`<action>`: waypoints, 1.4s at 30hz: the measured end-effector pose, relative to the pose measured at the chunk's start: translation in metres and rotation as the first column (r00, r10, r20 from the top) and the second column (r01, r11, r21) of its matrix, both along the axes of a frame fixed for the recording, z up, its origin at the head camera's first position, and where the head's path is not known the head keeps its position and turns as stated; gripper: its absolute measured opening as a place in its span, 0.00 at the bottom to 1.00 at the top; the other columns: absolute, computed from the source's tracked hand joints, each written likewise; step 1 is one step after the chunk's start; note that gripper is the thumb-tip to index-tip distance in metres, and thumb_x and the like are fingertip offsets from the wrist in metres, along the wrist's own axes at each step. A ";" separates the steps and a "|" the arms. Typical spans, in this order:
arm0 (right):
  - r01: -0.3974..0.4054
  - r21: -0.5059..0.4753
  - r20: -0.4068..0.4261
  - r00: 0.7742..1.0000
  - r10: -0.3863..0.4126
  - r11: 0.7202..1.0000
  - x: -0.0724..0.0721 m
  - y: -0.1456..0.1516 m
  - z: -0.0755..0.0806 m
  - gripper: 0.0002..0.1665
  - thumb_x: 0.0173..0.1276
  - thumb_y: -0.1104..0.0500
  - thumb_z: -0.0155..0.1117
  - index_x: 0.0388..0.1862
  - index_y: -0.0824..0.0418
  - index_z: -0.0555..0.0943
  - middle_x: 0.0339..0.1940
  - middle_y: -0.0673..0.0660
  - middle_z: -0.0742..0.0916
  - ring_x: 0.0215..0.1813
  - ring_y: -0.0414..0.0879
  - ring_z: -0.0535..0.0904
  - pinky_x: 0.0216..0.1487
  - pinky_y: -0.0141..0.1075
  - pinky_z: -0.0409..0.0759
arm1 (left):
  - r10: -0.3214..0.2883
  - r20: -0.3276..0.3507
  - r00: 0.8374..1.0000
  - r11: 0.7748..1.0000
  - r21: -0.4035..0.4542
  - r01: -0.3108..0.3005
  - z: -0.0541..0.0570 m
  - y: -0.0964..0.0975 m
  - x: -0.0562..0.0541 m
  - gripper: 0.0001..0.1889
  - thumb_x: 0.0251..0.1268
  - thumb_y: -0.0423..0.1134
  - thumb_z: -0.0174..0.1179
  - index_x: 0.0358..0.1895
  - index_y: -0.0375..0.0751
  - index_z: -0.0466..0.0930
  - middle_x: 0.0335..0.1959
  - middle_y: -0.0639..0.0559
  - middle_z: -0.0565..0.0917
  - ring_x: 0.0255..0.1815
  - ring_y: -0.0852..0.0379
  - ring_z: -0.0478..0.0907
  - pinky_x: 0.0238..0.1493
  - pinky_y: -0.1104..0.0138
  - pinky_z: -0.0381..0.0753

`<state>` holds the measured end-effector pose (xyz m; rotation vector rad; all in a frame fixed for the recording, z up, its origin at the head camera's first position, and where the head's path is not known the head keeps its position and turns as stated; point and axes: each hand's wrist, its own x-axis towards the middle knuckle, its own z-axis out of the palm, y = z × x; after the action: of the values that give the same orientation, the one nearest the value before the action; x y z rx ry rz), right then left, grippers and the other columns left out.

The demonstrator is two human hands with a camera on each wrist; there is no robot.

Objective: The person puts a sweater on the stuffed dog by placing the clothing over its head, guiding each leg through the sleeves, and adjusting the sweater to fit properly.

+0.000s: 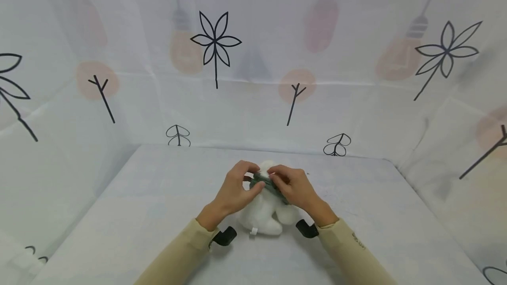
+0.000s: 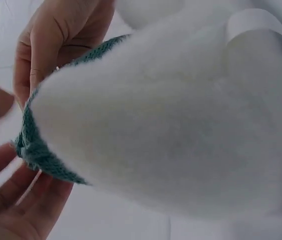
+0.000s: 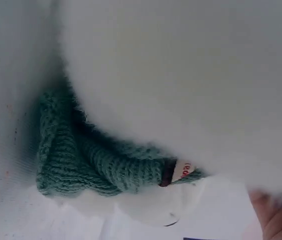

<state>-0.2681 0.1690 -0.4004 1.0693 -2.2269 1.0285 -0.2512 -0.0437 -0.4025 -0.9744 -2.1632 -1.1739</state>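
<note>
A white plush toy point(image 1: 259, 217) lies on the white surface, with a green knitted scarf point(image 1: 269, 184) wrapped about it below its small rounded white top. My left hand point(image 1: 233, 190) curves round the scarf from the left, thumb on the near side; its fingers point(image 2: 16, 195) touch the knit in the left wrist view. From the right, my right hand point(image 1: 295, 186) pinches at the scarf's edge. In the right wrist view the scarf point(image 3: 111, 160) shows folds and a small label point(image 3: 180, 169) with red lettering. White fur hides most of the hands there.
White cloth walls printed with flowers and twigs stand behind and on both sides of the white-covered table point(image 1: 158, 197). Black curved wrist pieces point(image 1: 225, 236) show below both sleeves. A white tag point(image 1: 254, 231) sticks out of the toy's lower end.
</note>
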 end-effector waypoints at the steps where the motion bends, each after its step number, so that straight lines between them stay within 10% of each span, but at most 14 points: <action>1: 0.006 0.010 0.030 1.000 -0.006 1.000 0.000 0.000 0.001 0.09 0.67 0.63 0.63 0.46 0.58 0.82 0.29 0.48 0.85 0.22 0.33 0.75 0.24 0.29 0.75 | 0.014 0.017 1.000 1.000 0.000 -0.014 0.001 0.000 0.000 0.15 0.58 0.33 0.66 0.47 0.35 0.74 0.42 0.46 0.76 0.44 0.54 0.76 0.39 0.68 0.81; 7: 0.029 0.094 0.168 0.985 -0.044 0.995 0.002 -0.002 0.008 0.14 0.66 0.54 0.66 0.49 0.55 0.81 0.34 0.49 0.85 0.25 0.36 0.77 0.26 0.31 0.76 | 0.098 0.113 0.989 0.995 -0.044 -0.094 0.004 0.000 0.001 0.13 0.55 0.33 0.68 0.41 0.37 0.75 0.35 0.49 0.77 0.34 0.57 0.79 0.35 0.70 0.81; 15: -0.004 0.125 0.163 0.987 -0.016 0.992 0.001 -0.003 0.009 0.15 0.65 0.58 0.67 0.51 0.54 0.81 0.37 0.45 0.82 0.27 0.38 0.73 0.27 0.31 0.74 | 0.051 0.102 0.993 0.999 -0.011 -0.051 0.001 0.002 -0.002 0.12 0.54 0.27 0.67 0.41 0.38 0.77 0.36 0.48 0.80 0.31 0.56 0.80 0.34 0.71 0.80; 26: 0.124 -0.165 0.326 0.943 -0.065 0.978 0.012 -0.009 0.030 0.10 0.65 0.66 0.64 0.45 0.61 0.84 0.20 0.56 0.80 0.19 0.38 0.69 0.21 0.31 0.69 | 0.069 0.132 0.989 0.997 0.010 -0.071 -0.001 0.000 -0.010 0.16 0.53 0.24 0.66 0.45 0.40 0.79 0.40 0.48 0.82 0.30 0.58 0.80 0.33 0.68 0.80; 34: 0.131 -0.191 0.418 0.907 -0.040 0.973 0.014 -0.011 0.039 0.11 0.65 0.67 0.64 0.47 0.65 0.83 0.31 0.61 0.85 0.26 0.51 0.77 0.27 0.32 0.76 | 0.039 0.313 0.949 0.996 -0.085 -0.013 -0.002 -0.007 -0.012 0.12 0.61 0.29 0.61 0.47 0.43 0.78 0.42 0.51 0.81 0.35 0.56 0.79 0.37 0.65 0.79; 42: 0.050 -0.190 0.471 0.881 0.047 0.980 0.014 -0.017 0.041 0.12 0.67 0.67 0.61 0.49 0.68 0.79 0.36 0.66 0.85 0.34 0.62 0.82 0.35 0.43 0.82 | 0.028 0.122 0.992 0.998 -0.062 -0.021 0.007 -0.007 -0.014 0.19 0.60 0.37 0.66 0.54 0.39 0.75 0.48 0.50 0.79 0.47 0.53 0.76 0.44 0.60 0.78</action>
<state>-0.2543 0.1523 -0.3597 0.7862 -2.4187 1.6173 -0.2649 -0.0512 -0.3958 -0.9197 -2.3123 -1.1914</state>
